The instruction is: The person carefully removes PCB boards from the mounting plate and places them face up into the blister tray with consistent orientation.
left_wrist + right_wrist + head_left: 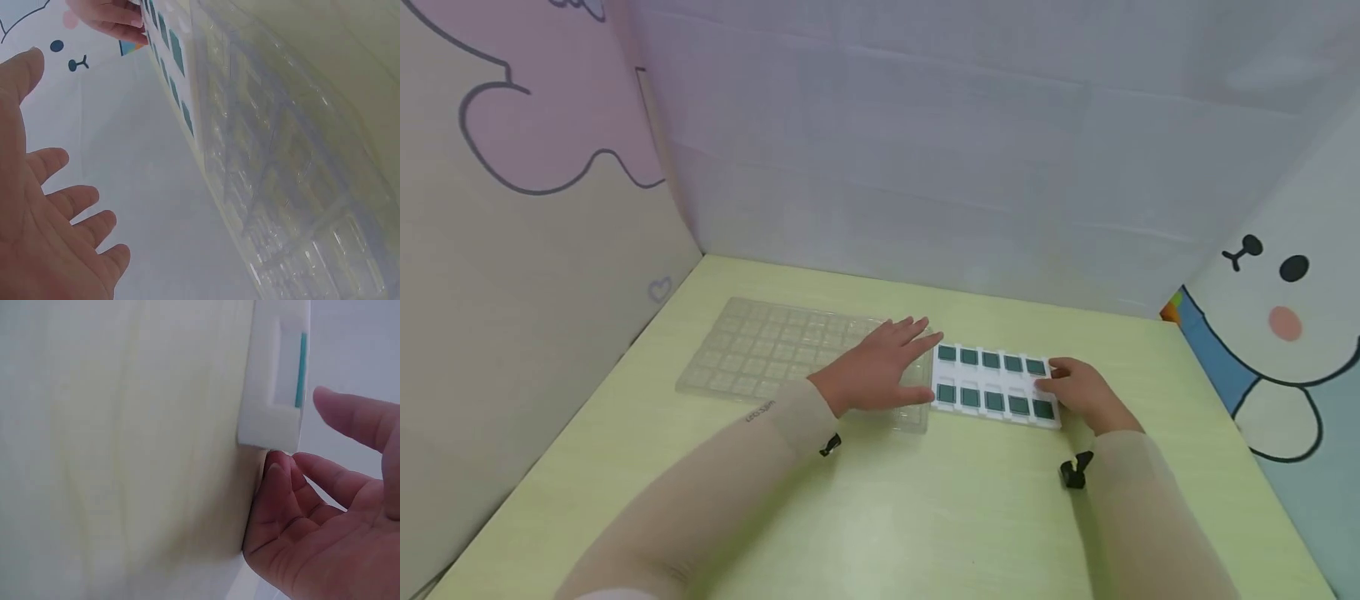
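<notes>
A white tray (997, 381) lies on the table with two rows of dark green square pieces (990, 360) set in its slots. At its right end is my right hand (1078, 392); in the right wrist view the bent fingertips (282, 464) meet the tray's end by the tabletop, while the thumb (347, 415) stands off its top face. My left hand (880, 367) hovers, fingers spread and palm empty, over the right part of a clear plastic tray (760, 346). That clear tray is divided into many small square compartments. Its right edge sits beside the white tray's left end.
The pale yellow-green table (880, 517) has a white sheet wall (925, 167) behind it. Side walls with cartoon drawings (1285, 350) stand to left and right. Small black clips (1075, 473) are by the sleeve cuffs.
</notes>
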The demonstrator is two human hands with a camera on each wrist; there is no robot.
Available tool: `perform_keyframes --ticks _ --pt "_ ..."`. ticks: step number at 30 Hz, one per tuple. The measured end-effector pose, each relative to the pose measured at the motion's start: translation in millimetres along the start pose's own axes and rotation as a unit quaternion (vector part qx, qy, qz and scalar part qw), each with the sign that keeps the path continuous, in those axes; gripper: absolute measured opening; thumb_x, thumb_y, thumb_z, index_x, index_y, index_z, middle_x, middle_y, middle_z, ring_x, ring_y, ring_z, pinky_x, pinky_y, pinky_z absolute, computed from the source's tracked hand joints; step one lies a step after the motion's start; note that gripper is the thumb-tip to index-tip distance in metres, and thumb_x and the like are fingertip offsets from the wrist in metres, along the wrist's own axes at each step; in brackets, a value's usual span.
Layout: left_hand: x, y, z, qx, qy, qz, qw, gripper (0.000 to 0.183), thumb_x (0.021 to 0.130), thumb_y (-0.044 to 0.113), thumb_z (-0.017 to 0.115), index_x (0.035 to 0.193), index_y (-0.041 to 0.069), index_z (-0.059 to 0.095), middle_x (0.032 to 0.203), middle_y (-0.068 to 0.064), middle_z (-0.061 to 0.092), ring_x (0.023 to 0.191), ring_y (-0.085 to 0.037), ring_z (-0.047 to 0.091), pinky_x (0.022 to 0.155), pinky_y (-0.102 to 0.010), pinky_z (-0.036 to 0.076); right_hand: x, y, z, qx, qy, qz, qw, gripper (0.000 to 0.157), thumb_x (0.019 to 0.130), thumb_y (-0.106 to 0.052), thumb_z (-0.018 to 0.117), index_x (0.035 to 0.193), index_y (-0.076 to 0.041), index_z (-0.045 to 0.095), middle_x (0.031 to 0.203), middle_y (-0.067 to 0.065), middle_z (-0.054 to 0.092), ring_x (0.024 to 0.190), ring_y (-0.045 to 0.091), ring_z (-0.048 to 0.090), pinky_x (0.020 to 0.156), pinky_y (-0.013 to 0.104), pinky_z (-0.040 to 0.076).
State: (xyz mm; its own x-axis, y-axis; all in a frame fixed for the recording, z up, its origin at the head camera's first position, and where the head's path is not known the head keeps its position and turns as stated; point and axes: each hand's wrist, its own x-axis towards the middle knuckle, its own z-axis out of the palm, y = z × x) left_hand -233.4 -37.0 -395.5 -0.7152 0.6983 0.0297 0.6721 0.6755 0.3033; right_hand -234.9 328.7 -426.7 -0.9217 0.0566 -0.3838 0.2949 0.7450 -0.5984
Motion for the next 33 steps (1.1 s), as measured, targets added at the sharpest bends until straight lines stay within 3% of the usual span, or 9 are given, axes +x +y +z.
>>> perform_keyframes --ticks 9,20,33 --pt "9.3 13.3 9.6 0.027 -0.023 -0.016 0.9992 0.081 0.099 0.05 0.064 0.165 0.024 0.026 0.17 -0.004 0.022 0.155 -0.024 0.02 0.124 -0.043 0.019 -1.3 -5.7 2.1 0.012 0.006 0.011 1.0 0.07 0.104 -0.024 0.062 0.157 0.006 0.028 0.153 0.035 0.035 0.136 0.049 0.038 0.113 0.064 0.031" --pt "18.8 23.4 22.4 0.04 -0.013 0.006 0.9991 0.06 0.101 0.039 0.063 0.155 0.018 0.048 0.152 0.0 0.049 0.14 -0.019 0.044 0.116 -0.034 0.035 -3.6 -3.2 4.0 -0.002 0.025 0.015 1.0 0.065 0.104 -0.023 0.059 0.155 0.008 0.033 0.149 0.035 0.039 0.133 0.048 0.042 0.112 0.062 0.035" --pt "26.1 37.9 29.9 0.046 -0.035 0.0 0.9984 0.049 0.101 0.04 0.064 0.145 0.019 0.059 0.14 0.002 0.057 0.129 -0.018 0.052 0.11 -0.033 0.041 -5.5 -3.1 5.6 0.014 0.023 0.025 0.999 0.066 0.105 -0.025 0.059 0.156 0.004 0.03 0.148 0.033 0.038 0.129 0.047 0.043 0.111 0.062 0.035"
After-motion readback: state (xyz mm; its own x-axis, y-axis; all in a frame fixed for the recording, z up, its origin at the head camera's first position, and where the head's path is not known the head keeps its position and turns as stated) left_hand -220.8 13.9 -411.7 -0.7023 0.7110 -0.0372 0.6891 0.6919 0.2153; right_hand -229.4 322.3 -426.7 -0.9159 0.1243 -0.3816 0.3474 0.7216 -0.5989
